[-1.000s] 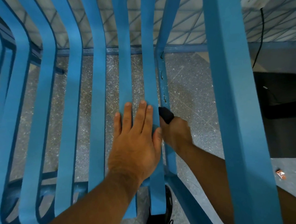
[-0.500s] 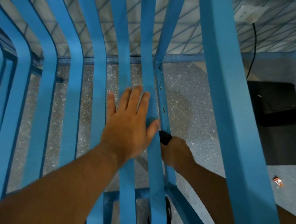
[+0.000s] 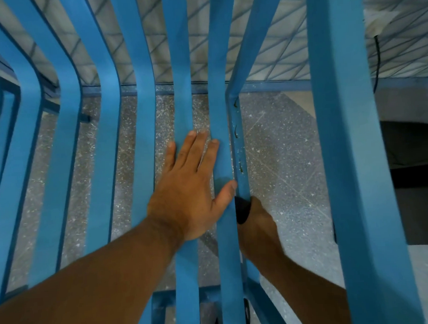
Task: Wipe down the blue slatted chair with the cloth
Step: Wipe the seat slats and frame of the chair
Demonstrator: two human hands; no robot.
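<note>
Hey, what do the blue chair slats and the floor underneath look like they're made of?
Chair slats: likely painted or powder-coated metal, matte blue, thin flat strips bent smoothly; could be plastic. Floor: speckled grey terrazzo-like stone, with thin joint lines.

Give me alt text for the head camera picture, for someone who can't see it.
A person's left hand lies flat, fingers straight, across two slats of a blue slatted chair, while the right hand grips a dark cloth against a thin frame bar. Speckled floor shows between the slats.
</note>
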